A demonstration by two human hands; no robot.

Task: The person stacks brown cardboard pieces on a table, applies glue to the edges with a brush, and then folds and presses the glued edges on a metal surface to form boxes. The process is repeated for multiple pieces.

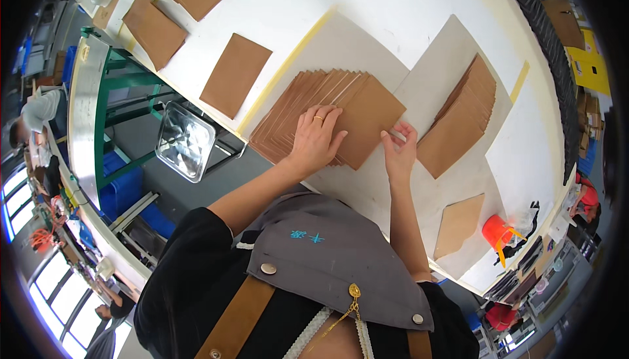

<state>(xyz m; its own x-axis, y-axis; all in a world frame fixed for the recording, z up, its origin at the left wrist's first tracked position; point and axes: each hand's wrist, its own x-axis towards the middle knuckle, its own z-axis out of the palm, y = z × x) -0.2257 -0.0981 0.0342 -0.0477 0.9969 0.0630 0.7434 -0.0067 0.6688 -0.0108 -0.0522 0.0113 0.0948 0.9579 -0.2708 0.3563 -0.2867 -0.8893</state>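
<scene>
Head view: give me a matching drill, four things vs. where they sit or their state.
Things:
1. left hand
2. right hand
3. orange cup
4. second card stack

Places or states:
A. near the table's edge, beyond the right forearm
B. flat on the fanned stack of brown cards
C. untouched, to the right of the hands
D. fingertips pinching the top card's corner

Pairs: 1-B, 2-D, 3-A, 4-C

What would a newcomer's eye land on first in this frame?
Mid-table, a fanned stack of brown cards lies under the left hand, while the right hand pinches the top card's edge. A second brown stack sits to the right, and an orange cup stands near the table's right edge.
</scene>
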